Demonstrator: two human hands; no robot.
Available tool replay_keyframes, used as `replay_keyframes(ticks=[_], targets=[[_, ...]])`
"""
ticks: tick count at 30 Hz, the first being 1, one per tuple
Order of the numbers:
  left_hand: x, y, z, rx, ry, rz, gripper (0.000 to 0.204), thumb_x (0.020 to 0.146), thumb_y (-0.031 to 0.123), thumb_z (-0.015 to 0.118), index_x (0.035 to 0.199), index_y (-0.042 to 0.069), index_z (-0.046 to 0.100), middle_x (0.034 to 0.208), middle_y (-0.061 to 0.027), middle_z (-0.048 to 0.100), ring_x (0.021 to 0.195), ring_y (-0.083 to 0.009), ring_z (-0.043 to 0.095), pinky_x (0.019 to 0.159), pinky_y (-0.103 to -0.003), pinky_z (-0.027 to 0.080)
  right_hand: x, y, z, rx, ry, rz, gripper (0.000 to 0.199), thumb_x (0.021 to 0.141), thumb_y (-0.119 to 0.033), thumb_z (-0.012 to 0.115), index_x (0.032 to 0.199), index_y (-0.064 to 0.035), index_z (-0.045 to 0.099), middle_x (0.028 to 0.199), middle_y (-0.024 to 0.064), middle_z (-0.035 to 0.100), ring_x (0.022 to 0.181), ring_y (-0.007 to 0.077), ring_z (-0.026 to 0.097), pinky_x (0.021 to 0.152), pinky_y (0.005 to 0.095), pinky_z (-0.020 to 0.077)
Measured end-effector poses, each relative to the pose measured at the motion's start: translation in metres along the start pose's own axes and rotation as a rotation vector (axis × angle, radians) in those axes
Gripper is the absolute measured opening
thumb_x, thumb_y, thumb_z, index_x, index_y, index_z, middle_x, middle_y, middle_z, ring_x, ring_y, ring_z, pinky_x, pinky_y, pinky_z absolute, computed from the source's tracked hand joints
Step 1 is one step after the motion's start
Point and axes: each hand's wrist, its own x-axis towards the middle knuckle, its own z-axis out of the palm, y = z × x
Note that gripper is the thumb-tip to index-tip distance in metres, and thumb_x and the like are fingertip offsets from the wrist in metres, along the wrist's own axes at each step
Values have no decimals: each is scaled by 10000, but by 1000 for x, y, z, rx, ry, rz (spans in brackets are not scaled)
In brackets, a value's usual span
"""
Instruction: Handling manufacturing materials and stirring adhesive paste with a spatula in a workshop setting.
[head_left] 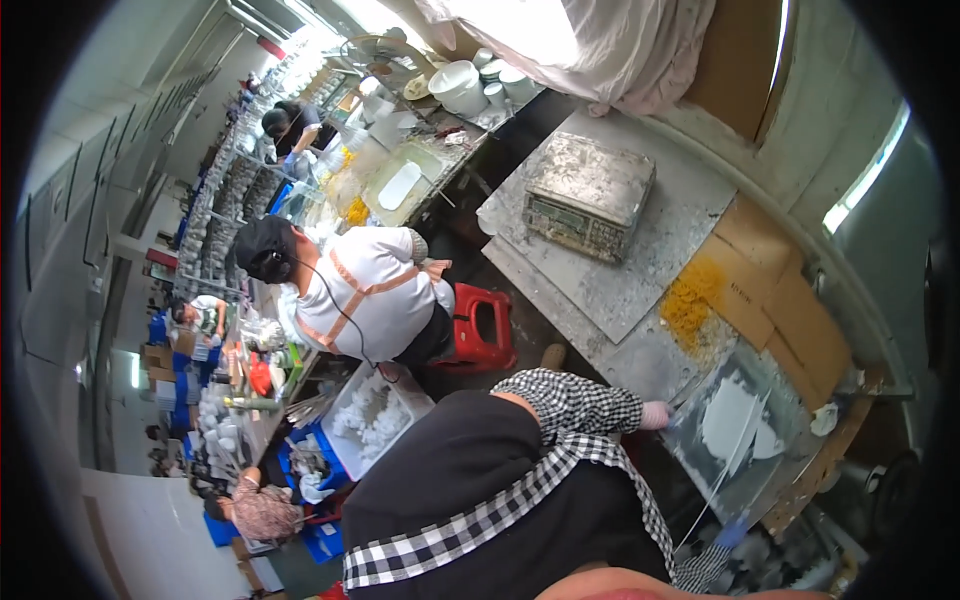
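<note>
White paste (727, 425) lies in the middle of a see-through sheet (690, 440) on the desk (640, 360). The big blob is longer than it is wide, and its long way runs about from 12 to 6 o'clock. A small blob sits beside it at 4 o'clock. A thin pale line (719, 480) slants over the sheet from 1 to 7 o'clock; I cannot tell what it is.

The left hand (657, 414), with a pink cuff, is at the 9 o'clock edge of the sheet. The right hand (735, 531), all blue, is by the 6 o'clock edge. Both are small and blurry, so I cannot tell if either grip is open or closed.

The paste looks flat and smooth with a wavy edge, and the sheet is shiny. At 11 o'clock from it sits a heap of yellow, stringy bits (690, 303). Past that, the same way, is a boxy scale (588, 185), hard and splashed with white. Brown, folded cardboard (765, 265) lies at 12 o'clock. A white, crumpled lump (825, 419) is near 3 o'clock.
</note>
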Motion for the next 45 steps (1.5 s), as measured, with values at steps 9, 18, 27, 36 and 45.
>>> replay_keyframes(ticks=[9,18,27,36,45], targets=[[-102,68,-23,-115,-329,90,333,790,234,662,1052,33,619,806,-45,639,709,-145,611,603,-322,505,-39,-58,-70,-64,323,422,498,950,-387,413,1200,39,480,936,134,577,822,250,543,730,357,449],[-139,103,-163,-163,-40,177,549,829,502,601,1119,36,573,761,-19,571,631,-108,530,533,-281,455,42,-160,-83,460,359,257,543,943,-462,383,1114,38,512,756,120,555,679,261,507,638,363,428],[-178,89,-398,-82,575,221,537,911,489,468,1083,-4,594,941,-162,646,869,-271,618,804,-364,477,185,-495,-46,916,213,14,551,930,-458,401,1045,45,595,928,181,620,792,265,564,728,352,465],[-208,43,-556,82,777,-48,580,905,507,410,1007,-32,599,907,-241,632,917,-369,606,806,-407,468,204,-697,31,597,90,145,659,927,-532,351,870,66,622,703,188,610,657,291,532,629,414,417],[-186,4,-588,-15,720,2,520,912,471,393,1017,10,608,952,-216,636,895,-380,597,802,-396,466,209,-714,58,-1035,4,-434,362,931,-308,416,1133,-49,569,1018,152,621,873,296,614,793,387,476]])
